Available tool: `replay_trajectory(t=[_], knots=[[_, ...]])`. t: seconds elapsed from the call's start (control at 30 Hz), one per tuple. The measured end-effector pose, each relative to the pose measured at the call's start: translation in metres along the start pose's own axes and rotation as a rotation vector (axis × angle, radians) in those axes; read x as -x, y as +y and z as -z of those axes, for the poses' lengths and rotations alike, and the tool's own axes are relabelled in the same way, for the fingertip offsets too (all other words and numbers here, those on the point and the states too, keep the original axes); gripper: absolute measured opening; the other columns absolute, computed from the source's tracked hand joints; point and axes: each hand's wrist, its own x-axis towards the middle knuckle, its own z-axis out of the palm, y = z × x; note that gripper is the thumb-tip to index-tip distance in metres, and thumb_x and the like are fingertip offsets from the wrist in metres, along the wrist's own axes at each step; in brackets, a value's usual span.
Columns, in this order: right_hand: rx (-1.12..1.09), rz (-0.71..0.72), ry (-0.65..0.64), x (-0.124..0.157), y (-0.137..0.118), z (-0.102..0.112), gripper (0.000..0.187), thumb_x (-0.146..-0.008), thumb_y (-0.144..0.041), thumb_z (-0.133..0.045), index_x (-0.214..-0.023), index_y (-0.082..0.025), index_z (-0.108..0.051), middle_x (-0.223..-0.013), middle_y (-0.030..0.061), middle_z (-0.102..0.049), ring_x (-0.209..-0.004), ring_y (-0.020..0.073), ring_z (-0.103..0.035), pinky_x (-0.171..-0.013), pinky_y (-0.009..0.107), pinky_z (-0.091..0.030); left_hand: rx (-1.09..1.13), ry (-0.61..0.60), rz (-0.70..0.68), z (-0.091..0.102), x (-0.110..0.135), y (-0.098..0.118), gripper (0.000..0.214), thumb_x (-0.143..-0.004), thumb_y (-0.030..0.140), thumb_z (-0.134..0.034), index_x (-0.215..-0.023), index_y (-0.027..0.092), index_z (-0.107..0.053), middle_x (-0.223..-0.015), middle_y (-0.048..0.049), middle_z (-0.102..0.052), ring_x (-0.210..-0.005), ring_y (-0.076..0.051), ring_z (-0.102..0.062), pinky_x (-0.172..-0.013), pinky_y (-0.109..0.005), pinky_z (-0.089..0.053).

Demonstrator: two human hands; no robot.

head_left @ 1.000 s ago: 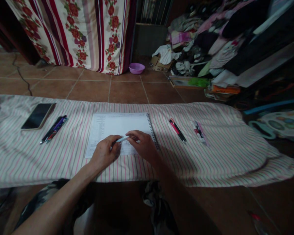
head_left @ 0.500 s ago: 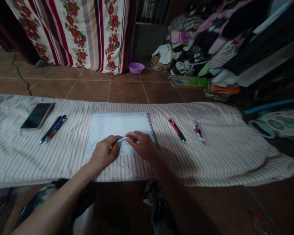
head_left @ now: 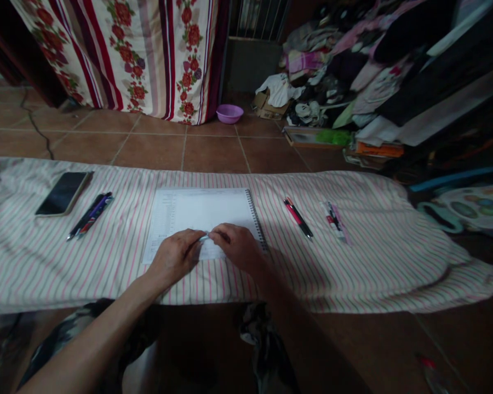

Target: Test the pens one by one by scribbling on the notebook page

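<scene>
Gripped by left hand (head_left: pixel 175 253) and right hand (head_left: pixel 237 246), with fingertips and thumbs drawn together around a slim pale-blue pen-like object (head_left: pixel 204 238), over the near part of the spiral notebook (head_left: pixel 207 210), between pens (head_left: pixel 86 216) at left and a red-and-black pen (head_left: pixel 299 220) at right. Likely light, stiff and smooth, so prone to slip or roll; best pinched lightly near both ends, without bending.

Your left hand (head_left: pixel 173 253) curled inward in a pinch, just beside your right hand (head_left: pixel 237 246), which pinched from the opposite side; behind them, your left forearm (head_left: pixel 110 328) and right forearm (head_left: pixel 304 328) slanted apart toward you.
</scene>
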Motion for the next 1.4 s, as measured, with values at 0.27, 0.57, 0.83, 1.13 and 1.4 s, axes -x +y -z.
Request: replay_trajectory(t=[0.27,0.57,0.83,1.13,1.4], knots=[[-0.003,-0.153,-0.067,-0.001,-0.003,-0.005,0.044,-0.09,-0.038,-0.038,-0.059,-0.018,-0.062,-0.053,-0.0003,-0.061,-0.054,0.0111,-0.057,-0.06,0.023,-0.036,0.016,-0.031,0.019,-0.002,0.002,0.005,0.026,-0.086,0.018,-0.042,-0.103,0.016,-0.061,-0.088,-0.0074,-0.068,-0.081,-0.018,-0.064,-0.072,-0.03,-0.052],[-0.337,-0.261,-0.005,-0.001,-0.002,-0.004,0.038,-0.092,-0.034,-0.032,-0.084,-0.017,-0.065,-0.066,0.0021,-0.067,-0.053,0.009,-0.058,-0.054,0.02,-0.043,0.2,0.032,0.238,-0.006,-0.001,0.007,0.025,-0.082,0.018,-0.047,-0.1,0.019,-0.064,-0.089,-0.006,-0.071,-0.081,-0.02,-0.066,-0.072,-0.033,-0.053],[-0.563,-0.202,0.073,-0.001,0.008,-0.003,0.028,-0.078,-0.025,-0.054,-0.104,-0.017,-0.054,-0.086,0.0041,-0.064,-0.067,0.0123,-0.064,-0.055,0.022,-0.049,0.211,0.057,0.247,-0.008,0.0,0.002,0.024,-0.082,0.02,-0.047,-0.099,0.019,-0.064,-0.091,-0.0065,-0.071,-0.082,-0.02,-0.065,-0.074,-0.034,-0.052],[-0.368,-0.086,0.061,0.001,0.01,-0.003,0.011,-0.077,-0.019,-0.056,-0.085,-0.019,-0.064,-0.073,0.001,-0.066,-0.061,0.011,-0.06,-0.06,0.023,-0.047,0.051,0.053,0.079,-0.006,-0.001,-0.002,0.025,-0.085,0.021,-0.042,-0.102,0.017,-0.062,-0.086,-0.0076,-0.069,-0.08,-0.019,-0.063,-0.072,-0.033,-0.052],[-0.148,-0.025,0.049,0.004,0.005,-0.001,0.012,-0.081,-0.024,-0.054,-0.078,-0.018,-0.064,-0.069,0.001,-0.065,-0.062,0.0112,-0.057,-0.063,0.023,-0.042,0.057,0.059,0.038,-0.007,-0.002,-0.005,0.025,-0.087,0.02,-0.043,-0.101,0.019,-0.063,-0.092,-0.0069,-0.063,-0.087,-0.017,-0.059,-0.077,-0.029,-0.05]])
